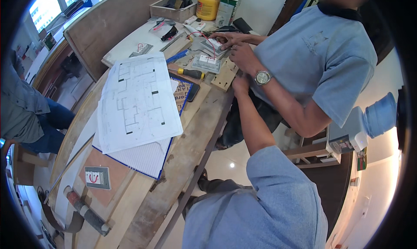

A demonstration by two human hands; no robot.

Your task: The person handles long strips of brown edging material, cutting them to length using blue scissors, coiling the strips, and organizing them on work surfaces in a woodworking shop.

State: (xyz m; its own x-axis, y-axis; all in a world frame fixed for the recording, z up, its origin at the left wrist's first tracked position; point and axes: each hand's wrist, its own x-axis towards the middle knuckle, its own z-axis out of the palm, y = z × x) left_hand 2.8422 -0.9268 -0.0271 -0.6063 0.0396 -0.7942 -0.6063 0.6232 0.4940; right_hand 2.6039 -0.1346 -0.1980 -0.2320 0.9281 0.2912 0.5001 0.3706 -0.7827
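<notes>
My right hand (241, 84) rests by the table's edge, next to a pale wooden block with dark slots (225, 74); its fingers are hidden. My left hand is out of view. Close by lies a grey-framed switch plate (206, 64), with a red wire (214, 53) running to a second plate (213, 44). A co-worker's hands (243, 56) work over that second plate. A yellow-and-black screwdriver (191, 73) lies to the left, beside a printed floor plan (139, 101) spread over a lined notebook (143, 157).
Another switch plate (97, 177) and a dark cylindrical tool (87, 210) lie at the near left. A yellow tub (207, 5) and a grey bin (173, 10) stand at the back. The co-worker in light blue (317, 58) stands close on the right; another person (26, 105) is at left.
</notes>
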